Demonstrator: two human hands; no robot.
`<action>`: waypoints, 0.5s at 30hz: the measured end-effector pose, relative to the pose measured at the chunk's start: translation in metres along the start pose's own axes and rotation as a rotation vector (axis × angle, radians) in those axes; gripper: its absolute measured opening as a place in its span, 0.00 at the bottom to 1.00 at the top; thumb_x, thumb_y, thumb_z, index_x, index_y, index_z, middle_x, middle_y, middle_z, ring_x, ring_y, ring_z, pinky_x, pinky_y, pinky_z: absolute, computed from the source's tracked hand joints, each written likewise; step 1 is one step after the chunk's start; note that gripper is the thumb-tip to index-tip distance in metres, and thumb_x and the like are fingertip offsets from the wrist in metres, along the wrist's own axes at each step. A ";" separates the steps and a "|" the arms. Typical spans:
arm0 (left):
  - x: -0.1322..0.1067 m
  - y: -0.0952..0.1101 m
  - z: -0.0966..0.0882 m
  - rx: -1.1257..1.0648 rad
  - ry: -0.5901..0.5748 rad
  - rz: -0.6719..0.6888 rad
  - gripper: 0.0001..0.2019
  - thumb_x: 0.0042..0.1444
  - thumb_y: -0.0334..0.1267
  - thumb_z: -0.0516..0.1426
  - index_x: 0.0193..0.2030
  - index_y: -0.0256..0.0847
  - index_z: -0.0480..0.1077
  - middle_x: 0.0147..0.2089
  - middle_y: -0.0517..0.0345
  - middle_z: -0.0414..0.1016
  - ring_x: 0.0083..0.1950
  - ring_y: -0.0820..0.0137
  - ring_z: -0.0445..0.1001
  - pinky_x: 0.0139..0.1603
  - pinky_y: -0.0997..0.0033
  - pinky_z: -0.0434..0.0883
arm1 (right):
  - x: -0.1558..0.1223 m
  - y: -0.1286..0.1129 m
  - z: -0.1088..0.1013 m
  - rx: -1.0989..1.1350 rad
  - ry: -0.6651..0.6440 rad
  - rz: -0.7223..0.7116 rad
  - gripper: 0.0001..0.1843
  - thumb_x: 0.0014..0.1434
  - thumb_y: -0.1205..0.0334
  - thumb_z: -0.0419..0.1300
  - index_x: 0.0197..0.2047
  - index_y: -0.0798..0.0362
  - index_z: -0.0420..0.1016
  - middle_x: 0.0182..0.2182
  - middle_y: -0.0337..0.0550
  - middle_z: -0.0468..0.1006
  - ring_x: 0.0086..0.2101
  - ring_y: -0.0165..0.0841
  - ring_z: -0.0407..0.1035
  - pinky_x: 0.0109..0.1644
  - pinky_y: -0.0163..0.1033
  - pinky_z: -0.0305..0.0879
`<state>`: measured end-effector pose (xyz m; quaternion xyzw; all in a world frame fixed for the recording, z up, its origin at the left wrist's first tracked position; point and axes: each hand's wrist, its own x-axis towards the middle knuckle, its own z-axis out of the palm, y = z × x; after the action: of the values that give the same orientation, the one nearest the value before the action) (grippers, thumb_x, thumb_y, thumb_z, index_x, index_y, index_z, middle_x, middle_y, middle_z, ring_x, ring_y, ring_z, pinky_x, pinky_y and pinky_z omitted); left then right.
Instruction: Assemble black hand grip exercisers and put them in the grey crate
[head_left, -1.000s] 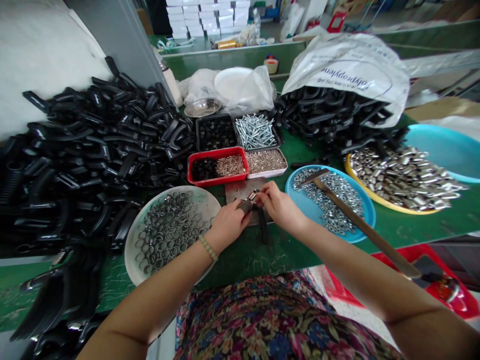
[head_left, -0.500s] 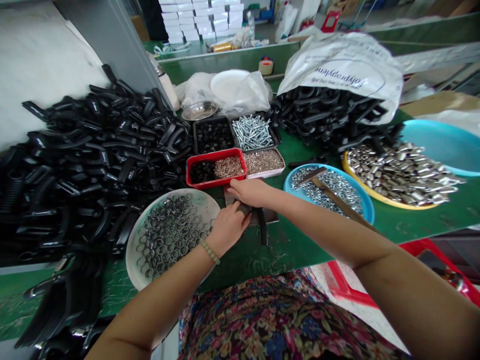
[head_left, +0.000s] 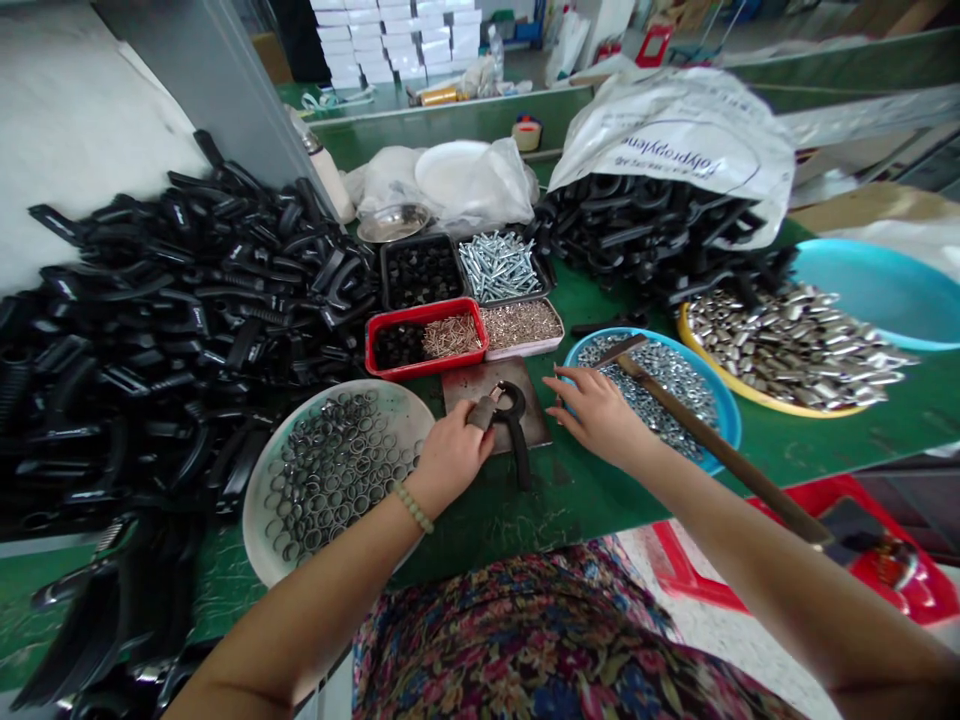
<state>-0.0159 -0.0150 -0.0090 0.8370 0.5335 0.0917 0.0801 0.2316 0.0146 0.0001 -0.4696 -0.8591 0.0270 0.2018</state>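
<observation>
Black handle (head_left: 519, 450) gripped by left hand (head_left: 450, 455); right hand (head_left: 596, 415) shifted to blue bowl (head_left: 729, 425), open.

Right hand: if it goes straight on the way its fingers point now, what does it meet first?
The right hand would probably meet the metal plate first, near its far right corner. Depth is unclear, so it could pass that corner and reach the white tray just beyond.

We note a strip of green bench (head_left: 577, 510) below the steel plate (head_left: 480, 385), between the ring-filled dish (head_left: 255, 510) and the blue basin (head_left: 739, 430); a hand could pass there. Our right hand (head_left: 596, 415) meets the wooden-handled tool (head_left: 712, 443) lying across that basin; the red tray (head_left: 420, 362) stands beyond the plate.
</observation>
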 end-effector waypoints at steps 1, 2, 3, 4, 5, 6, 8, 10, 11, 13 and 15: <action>0.000 0.000 0.001 -0.002 0.010 0.008 0.20 0.64 0.43 0.47 0.61 0.40 0.59 0.50 0.48 0.65 0.46 0.64 0.72 0.46 0.65 0.70 | -0.003 -0.004 -0.001 0.055 0.005 0.004 0.15 0.62 0.60 0.54 0.52 0.53 0.70 0.47 0.54 0.73 0.47 0.45 0.66 0.50 0.53 0.65; 0.000 0.000 0.001 -0.009 0.021 0.017 0.20 0.64 0.42 0.47 0.60 0.39 0.60 0.50 0.48 0.65 0.47 0.64 0.71 0.46 0.65 0.70 | -0.004 -0.010 -0.002 0.119 0.004 -0.003 0.14 0.64 0.62 0.52 0.50 0.52 0.71 0.43 0.52 0.74 0.44 0.42 0.68 0.48 0.50 0.67; 0.000 0.000 0.002 -0.020 0.032 0.023 0.19 0.64 0.42 0.47 0.59 0.38 0.60 0.51 0.47 0.65 0.47 0.63 0.71 0.47 0.65 0.70 | -0.002 -0.019 -0.003 0.180 -0.006 -0.021 0.13 0.65 0.63 0.50 0.49 0.52 0.72 0.40 0.50 0.74 0.42 0.40 0.69 0.46 0.47 0.68; 0.000 0.000 0.002 -0.031 0.042 0.024 0.18 0.64 0.41 0.47 0.58 0.37 0.61 0.51 0.47 0.65 0.48 0.63 0.71 0.47 0.65 0.70 | 0.002 -0.028 -0.003 0.227 -0.022 -0.046 0.13 0.65 0.63 0.50 0.48 0.51 0.72 0.39 0.49 0.74 0.40 0.38 0.69 0.45 0.45 0.69; 0.000 0.000 0.002 -0.039 0.048 0.025 0.18 0.63 0.41 0.48 0.57 0.36 0.62 0.50 0.47 0.65 0.48 0.63 0.71 0.48 0.65 0.70 | 0.007 -0.037 -0.001 0.256 -0.042 -0.064 0.13 0.65 0.63 0.49 0.47 0.52 0.73 0.38 0.49 0.74 0.40 0.38 0.69 0.44 0.44 0.69; 0.001 0.000 0.002 -0.043 0.050 0.027 0.17 0.63 0.40 0.48 0.55 0.36 0.63 0.50 0.47 0.65 0.47 0.63 0.71 0.48 0.65 0.70 | 0.013 -0.045 0.002 0.268 -0.058 -0.066 0.12 0.65 0.63 0.50 0.46 0.52 0.73 0.38 0.48 0.73 0.40 0.37 0.69 0.45 0.44 0.69; 0.001 0.000 0.002 -0.036 0.046 0.034 0.15 0.63 0.40 0.48 0.53 0.35 0.64 0.49 0.47 0.66 0.46 0.63 0.71 0.47 0.65 0.71 | 0.025 -0.056 0.010 0.267 -0.080 -0.002 0.10 0.63 0.64 0.52 0.43 0.54 0.73 0.37 0.48 0.73 0.40 0.37 0.69 0.46 0.43 0.68; 0.001 0.000 0.002 -0.025 0.036 0.041 0.14 0.63 0.40 0.48 0.51 0.35 0.65 0.48 0.47 0.66 0.46 0.64 0.71 0.48 0.65 0.71 | 0.034 -0.059 0.018 0.268 -0.092 0.105 0.06 0.61 0.65 0.55 0.38 0.56 0.74 0.35 0.47 0.72 0.39 0.37 0.69 0.46 0.42 0.67; 0.001 -0.001 0.001 -0.023 0.031 0.041 0.14 0.63 0.40 0.48 0.50 0.35 0.66 0.48 0.48 0.66 0.45 0.64 0.71 0.48 0.65 0.71 | 0.037 -0.059 0.022 0.272 -0.103 0.147 0.05 0.60 0.66 0.57 0.35 0.56 0.74 0.34 0.46 0.72 0.38 0.36 0.69 0.45 0.41 0.66; 0.002 -0.001 0.001 -0.025 0.015 0.040 0.13 0.63 0.40 0.48 0.49 0.35 0.66 0.47 0.48 0.66 0.45 0.64 0.71 0.48 0.65 0.70 | 0.041 -0.057 0.026 0.283 -0.132 0.188 0.04 0.58 0.67 0.58 0.32 0.56 0.73 0.32 0.44 0.72 0.37 0.36 0.68 0.44 0.40 0.65; 0.002 -0.001 0.000 -0.029 0.002 0.036 0.13 0.64 0.40 0.48 0.48 0.34 0.66 0.47 0.48 0.66 0.44 0.65 0.72 0.47 0.65 0.71 | 0.043 -0.054 0.028 0.293 -0.160 0.198 0.04 0.58 0.68 0.58 0.31 0.55 0.73 0.30 0.43 0.71 0.37 0.34 0.68 0.43 0.39 0.63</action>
<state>-0.0159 -0.0132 -0.0090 0.8450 0.5172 0.1019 0.0901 0.1576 0.0232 0.0013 -0.5138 -0.8088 0.2088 0.1956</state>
